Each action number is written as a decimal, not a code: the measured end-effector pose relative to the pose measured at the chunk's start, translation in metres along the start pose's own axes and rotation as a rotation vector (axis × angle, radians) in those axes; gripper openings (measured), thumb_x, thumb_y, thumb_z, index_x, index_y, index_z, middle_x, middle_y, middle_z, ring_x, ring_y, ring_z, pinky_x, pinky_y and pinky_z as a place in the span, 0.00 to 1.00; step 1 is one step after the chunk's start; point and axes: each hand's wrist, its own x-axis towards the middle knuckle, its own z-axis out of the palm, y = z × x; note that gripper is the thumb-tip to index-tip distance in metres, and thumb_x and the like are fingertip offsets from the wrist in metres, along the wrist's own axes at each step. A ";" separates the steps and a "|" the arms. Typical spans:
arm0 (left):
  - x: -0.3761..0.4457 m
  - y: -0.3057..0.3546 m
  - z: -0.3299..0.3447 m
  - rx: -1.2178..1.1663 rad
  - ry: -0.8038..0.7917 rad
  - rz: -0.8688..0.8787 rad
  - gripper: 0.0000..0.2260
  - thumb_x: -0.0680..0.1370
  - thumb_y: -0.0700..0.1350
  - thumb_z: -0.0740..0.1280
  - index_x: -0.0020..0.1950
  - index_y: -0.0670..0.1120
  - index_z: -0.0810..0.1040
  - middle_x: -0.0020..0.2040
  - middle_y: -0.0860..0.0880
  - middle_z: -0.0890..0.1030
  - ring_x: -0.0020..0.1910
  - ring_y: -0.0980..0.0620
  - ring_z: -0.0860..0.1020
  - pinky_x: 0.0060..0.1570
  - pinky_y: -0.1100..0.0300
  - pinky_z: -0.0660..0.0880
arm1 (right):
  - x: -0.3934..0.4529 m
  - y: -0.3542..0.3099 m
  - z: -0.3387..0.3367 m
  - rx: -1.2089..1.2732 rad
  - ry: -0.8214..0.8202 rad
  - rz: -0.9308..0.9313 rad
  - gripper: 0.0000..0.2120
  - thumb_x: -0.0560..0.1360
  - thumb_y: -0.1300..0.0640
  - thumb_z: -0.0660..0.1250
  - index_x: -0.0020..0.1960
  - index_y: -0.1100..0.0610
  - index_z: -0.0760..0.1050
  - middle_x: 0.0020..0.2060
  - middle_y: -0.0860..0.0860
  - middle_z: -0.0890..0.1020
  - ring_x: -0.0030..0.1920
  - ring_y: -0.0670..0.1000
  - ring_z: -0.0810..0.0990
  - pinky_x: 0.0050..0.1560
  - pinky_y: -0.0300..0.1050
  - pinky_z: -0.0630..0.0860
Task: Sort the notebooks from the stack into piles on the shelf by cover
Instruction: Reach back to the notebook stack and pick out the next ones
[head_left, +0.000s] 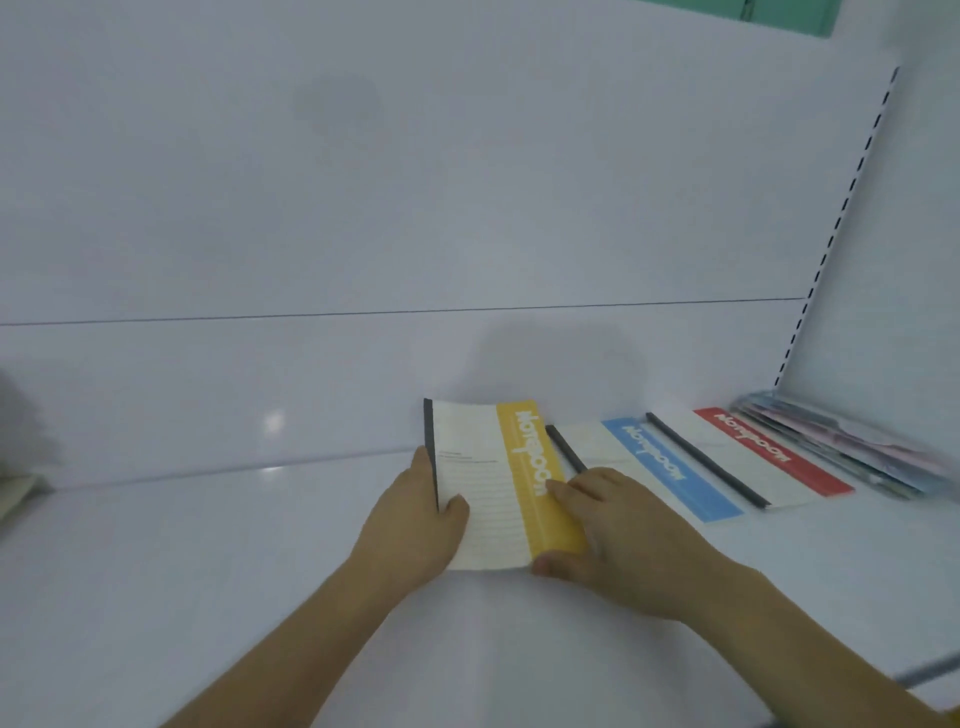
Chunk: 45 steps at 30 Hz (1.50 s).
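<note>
Yellow-banded cream paper notebook (504, 483) lies on the white glossy shelf (208, 545) near its back edge; the left hand (415, 525) grips its black spine, the right hand (608, 535) pinches its yellow side.

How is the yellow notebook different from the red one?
The yellow notebook has a yellow band down its cover; the red notebook has a red band. Both hands are on the yellow one, the left hand at its black spine and the right hand on its yellow band; nobody touches the red one. The yellow one lies leftmost in the row; the red one lies far right, beside a pastel stack. Both have cream covers, black spines and white lettering.
</note>
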 end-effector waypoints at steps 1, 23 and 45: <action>0.003 -0.002 0.002 0.064 -0.025 -0.014 0.18 0.78 0.47 0.62 0.68 0.50 0.68 0.58 0.51 0.80 0.54 0.50 0.78 0.53 0.53 0.77 | 0.003 0.006 0.002 -0.020 -0.020 -0.021 0.48 0.68 0.22 0.48 0.77 0.52 0.59 0.67 0.48 0.70 0.69 0.49 0.64 0.70 0.41 0.59; -0.036 0.018 0.009 0.587 -0.184 -0.021 0.32 0.77 0.68 0.61 0.76 0.53 0.66 0.71 0.55 0.70 0.71 0.53 0.66 0.70 0.57 0.65 | 0.015 0.048 0.028 -0.019 0.120 -0.199 0.30 0.73 0.27 0.49 0.57 0.47 0.76 0.50 0.47 0.75 0.60 0.52 0.68 0.65 0.44 0.62; -0.039 0.014 0.015 0.689 -0.112 0.038 0.27 0.80 0.64 0.57 0.75 0.52 0.65 0.75 0.54 0.64 0.76 0.52 0.59 0.72 0.55 0.63 | 0.008 0.049 0.039 0.053 0.168 -0.173 0.28 0.75 0.33 0.51 0.54 0.50 0.79 0.51 0.46 0.79 0.57 0.50 0.73 0.62 0.44 0.70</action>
